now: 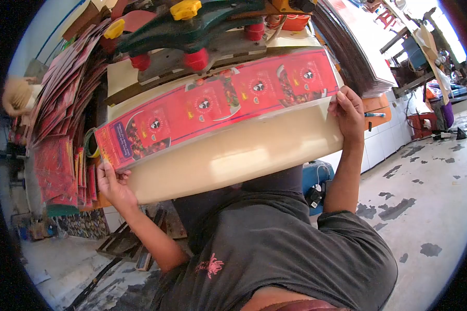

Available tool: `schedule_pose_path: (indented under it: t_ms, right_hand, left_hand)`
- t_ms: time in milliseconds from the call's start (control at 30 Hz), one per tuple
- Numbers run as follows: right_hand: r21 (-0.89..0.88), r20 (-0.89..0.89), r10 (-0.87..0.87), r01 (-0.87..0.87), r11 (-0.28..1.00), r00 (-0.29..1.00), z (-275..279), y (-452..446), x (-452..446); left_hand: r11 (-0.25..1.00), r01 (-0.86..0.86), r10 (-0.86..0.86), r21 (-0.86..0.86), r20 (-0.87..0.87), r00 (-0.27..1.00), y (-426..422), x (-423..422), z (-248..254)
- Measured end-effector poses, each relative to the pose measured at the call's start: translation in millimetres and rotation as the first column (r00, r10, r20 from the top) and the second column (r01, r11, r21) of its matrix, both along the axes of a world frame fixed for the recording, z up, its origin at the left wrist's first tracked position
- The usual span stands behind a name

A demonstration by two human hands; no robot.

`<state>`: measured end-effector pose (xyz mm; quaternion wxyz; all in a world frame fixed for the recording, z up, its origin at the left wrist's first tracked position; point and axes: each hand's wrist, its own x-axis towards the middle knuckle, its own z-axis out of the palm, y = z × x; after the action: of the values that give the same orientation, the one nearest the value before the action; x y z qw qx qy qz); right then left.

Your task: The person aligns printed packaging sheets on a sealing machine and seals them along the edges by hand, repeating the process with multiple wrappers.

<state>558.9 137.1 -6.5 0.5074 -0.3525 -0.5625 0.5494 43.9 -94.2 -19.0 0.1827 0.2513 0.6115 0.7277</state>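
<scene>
A long red printed sheet (202,106) with food pictures and round logos stretches between my two hands, slanting up to the right over a pale cream board (233,155). My left hand (114,184) pinches its lower left corner. At the sheet's right end, my right hand (347,109) has thumb and fingers closed on the edge. Just beyond the sheet stands a dark green machine (207,26) with yellow knobs and red round feet. The sheet's far edge lies close to the machine's metal bar (166,70).
Stacked red printed sheets (62,98) rise at the left, with a bundle (54,168) below them. Another person's hand (19,96) is at the far left. A stack of boards (355,46) stands at the upper right. A blue box (316,181) with a plug sits below.
</scene>
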Motion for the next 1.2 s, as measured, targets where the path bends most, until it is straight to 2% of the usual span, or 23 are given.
schedule_pose_path:
  t_ms: [167, 233, 333, 467, 533, 1067, 1133, 1200]
  right_hand:
    - [-0.043, -0.038, -0.087, 0.085, 0.995, 0.996, 1.8, -2.1, -11.2]
    - [-0.065, 0.025, -0.139, 0.141, 0.988, 0.99, 2.3, -1.3, -12.0]
    - [-0.056, -0.02, -0.097, 0.095, 0.994, 0.995, -3.9, 3.6, -6.2]
    - [-0.061, 0.03, -0.112, 0.114, 0.992, 0.993, -2.5, 3.9, -9.0]
    - [-0.058, -0.025, -0.118, 0.117, 0.991, 0.993, -1.0, 2.9, -10.8]
    - [0.005, 0.014, -0.081, 0.081, 0.997, 0.997, -1.1, 2.7, -7.7]
    - [0.007, -0.029, 0.012, -0.012, 1.0, 0.999, 0.6, 3.2, -6.9]
    - [0.002, -0.034, 0.0, 0.0, 1.0, 0.999, 4.9, -0.5, -11.4]
  left_hand:
    - [0.999, 0.031, -0.031, 0.031, 0.0, 1.0, 0.3, 3.7, 2.8]
    - [0.999, 0.035, -0.035, 0.041, -0.009, 0.999, -0.3, 3.4, 2.1]
    - [0.998, 0.019, -0.019, 0.055, 0.006, 1.0, 1.9, 7.3, 4.5]
    - [0.997, 0.05, -0.05, 0.063, -0.001, 0.999, 0.4, 1.5, 1.4]
    - [0.996, 0.056, -0.056, 0.064, -0.001, 0.998, 0.2, 0.7, 0.7]
    - [0.998, 0.031, -0.031, 0.052, -0.013, 0.999, 1.8, 2.9, 2.0]
    - [0.998, 0.046, -0.046, 0.042, -0.007, 0.999, 1.3, 1.4, 0.4]
    - [0.999, 0.025, -0.024, 0.036, -0.018, 1.0, 1.6, 2.1, 1.1]
